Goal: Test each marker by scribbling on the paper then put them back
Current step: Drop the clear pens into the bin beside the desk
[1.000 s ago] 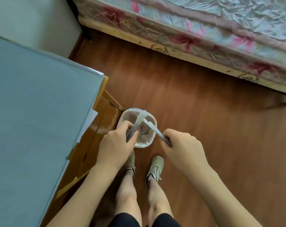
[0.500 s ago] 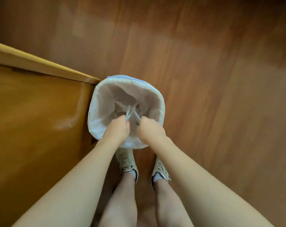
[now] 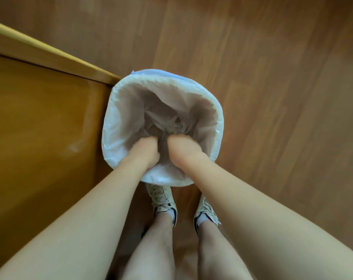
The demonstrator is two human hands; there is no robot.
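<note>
the wooden floor (image 3: pixel 272 77) fills most of the head view, with the side of a wooden cabinet (image 3: pixel 40 138) running down the left. against its corner stands a bin (image 3: pixel 218 110) lined with a pale plastic bag (image 3: pixel 131 102), seen from straight above. below it are the person's two shoes (image 3: pixel 163 201), toes pointing at the bin.

both arms reach down into the bin side by side. the left hand (image 3: pixel 146 150) and the right hand (image 3: pixel 183 149) sit deep inside, nearly touching, knuckles up and fingers buried in the crumpled liner at the bottom. the fingers look curled down into the folds, but i cannot tell whether they grip the bag, hold something else, or hold nothing; the tips are hidden.

no marker and no paper shows anywhere here. they may lie out of view, likely up on a worktop above and to the left, though that is a guess. the relation that matters: the task's things are not below the hands but somewhere behind and above them, so both hands would have to come straight up out of the bin's mouth before any marker could be reached. neither hand seems nearer; they are level, the left one closer to the cabinet side.
</note>
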